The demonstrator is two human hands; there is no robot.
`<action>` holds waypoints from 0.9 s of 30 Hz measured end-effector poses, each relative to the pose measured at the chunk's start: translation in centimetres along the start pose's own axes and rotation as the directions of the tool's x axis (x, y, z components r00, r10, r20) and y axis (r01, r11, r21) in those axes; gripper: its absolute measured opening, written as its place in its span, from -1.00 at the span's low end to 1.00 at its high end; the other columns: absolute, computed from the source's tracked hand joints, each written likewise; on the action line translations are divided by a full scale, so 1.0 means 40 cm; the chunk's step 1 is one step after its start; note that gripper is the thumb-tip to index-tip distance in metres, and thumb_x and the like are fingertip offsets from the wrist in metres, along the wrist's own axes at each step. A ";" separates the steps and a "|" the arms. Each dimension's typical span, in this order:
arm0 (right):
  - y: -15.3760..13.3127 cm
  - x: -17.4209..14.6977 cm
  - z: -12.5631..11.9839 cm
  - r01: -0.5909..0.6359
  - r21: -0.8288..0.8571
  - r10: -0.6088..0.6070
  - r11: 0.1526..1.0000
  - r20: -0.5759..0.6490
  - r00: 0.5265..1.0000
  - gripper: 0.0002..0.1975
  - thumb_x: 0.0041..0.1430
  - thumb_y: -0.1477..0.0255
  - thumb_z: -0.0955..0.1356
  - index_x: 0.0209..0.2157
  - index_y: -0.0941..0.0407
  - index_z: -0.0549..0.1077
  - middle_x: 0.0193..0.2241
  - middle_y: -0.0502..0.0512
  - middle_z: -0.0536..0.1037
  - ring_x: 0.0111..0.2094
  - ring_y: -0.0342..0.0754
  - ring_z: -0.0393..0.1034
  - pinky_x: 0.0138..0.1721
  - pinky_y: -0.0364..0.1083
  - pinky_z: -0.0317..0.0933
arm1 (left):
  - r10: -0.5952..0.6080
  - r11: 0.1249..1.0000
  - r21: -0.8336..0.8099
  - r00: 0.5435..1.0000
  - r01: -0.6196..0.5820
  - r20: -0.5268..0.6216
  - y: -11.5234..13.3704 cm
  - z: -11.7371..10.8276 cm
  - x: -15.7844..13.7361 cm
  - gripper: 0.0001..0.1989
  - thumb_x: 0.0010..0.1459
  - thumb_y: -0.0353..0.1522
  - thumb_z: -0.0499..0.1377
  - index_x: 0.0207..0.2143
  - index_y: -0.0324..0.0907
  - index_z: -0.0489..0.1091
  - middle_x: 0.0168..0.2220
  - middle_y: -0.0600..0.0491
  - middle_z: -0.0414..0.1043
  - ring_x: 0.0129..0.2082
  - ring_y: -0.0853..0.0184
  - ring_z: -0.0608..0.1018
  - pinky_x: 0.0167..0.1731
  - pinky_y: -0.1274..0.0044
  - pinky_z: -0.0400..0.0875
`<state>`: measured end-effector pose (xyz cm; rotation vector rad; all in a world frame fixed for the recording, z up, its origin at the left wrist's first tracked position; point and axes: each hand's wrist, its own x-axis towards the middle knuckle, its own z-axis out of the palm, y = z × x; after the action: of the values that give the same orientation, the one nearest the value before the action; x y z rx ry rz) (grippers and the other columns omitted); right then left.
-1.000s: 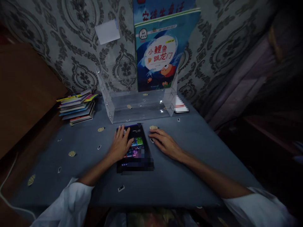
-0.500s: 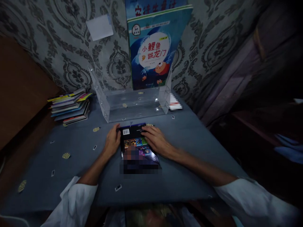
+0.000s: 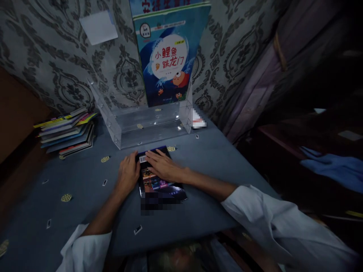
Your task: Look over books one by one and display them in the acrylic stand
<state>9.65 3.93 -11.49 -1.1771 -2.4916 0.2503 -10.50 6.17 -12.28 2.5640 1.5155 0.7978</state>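
On the grey bench [image 3: 210, 166], a small printed tag mark [image 3: 137, 229] near the front edge is too blurred to read. Beyond it lies a dark book [image 3: 154, 183], flat, with rows of small colour pictures and a white barcode label [image 3: 142, 159] near its far edge. The right hand [image 3: 163, 166] rests open across it, fingers spread; the left hand [image 3: 127, 172] is at its left edge, and whether it grips cannot be told. Farther left is a stack of books [image 3: 68, 132]. Past the dark book stands a clear stand [image 3: 147, 132]; at its right end a blue picture book [image 3: 171, 56] reads 小鲤鱼跳龙门. Behind that, another book [image 3: 167, 5] shows 安徒生, partly cut off.
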 end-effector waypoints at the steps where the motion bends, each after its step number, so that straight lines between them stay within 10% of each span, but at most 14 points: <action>1: 0.010 -0.009 -0.002 -0.024 -0.007 0.024 1.000 -0.004 1.000 -0.55 0.40 0.37 0.24 0.23 0.28 0.31 0.28 0.39 0.31 0.37 0.12 0.08 0.37 0.20 -0.03 | -0.009 1.000 0.023 1.000 0.008 0.014 0.004 -0.003 0.001 -0.66 0.31 -0.41 0.02 0.12 -0.25 0.27 -0.01 -0.18 0.51 0.00 0.07 0.53 0.00 0.20 0.43; 16: 0.048 -0.091 -0.037 -0.272 0.059 0.279 0.960 -0.241 0.930 -0.65 0.37 0.39 0.26 0.08 0.20 0.48 0.00 0.33 0.59 0.06 0.17 0.46 0.12 0.19 0.26 | 0.118 0.970 0.171 0.951 -0.171 0.285 0.021 -0.028 0.049 -0.62 0.39 -0.38 -0.08 0.19 -0.29 0.22 0.16 -0.21 0.43 0.36 0.08 0.23 0.23 0.16 0.22; 27: 0.040 -0.115 -0.034 -0.185 0.324 0.278 0.928 -0.269 0.922 -0.70 0.37 0.45 0.22 -0.04 0.15 0.55 -0.31 0.14 0.67 -0.16 0.05 0.56 -0.01 0.05 0.34 | 0.155 0.976 0.086 0.918 -0.199 0.365 0.032 -0.036 0.055 -0.56 0.41 -0.20 -0.02 0.22 -0.23 0.23 0.33 -0.21 0.21 0.40 0.07 0.14 0.29 0.13 0.13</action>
<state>14.00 1.41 -11.90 -1.2748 -1.9630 0.4456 -9.30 7.06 -9.76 2.7680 1.2705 0.2293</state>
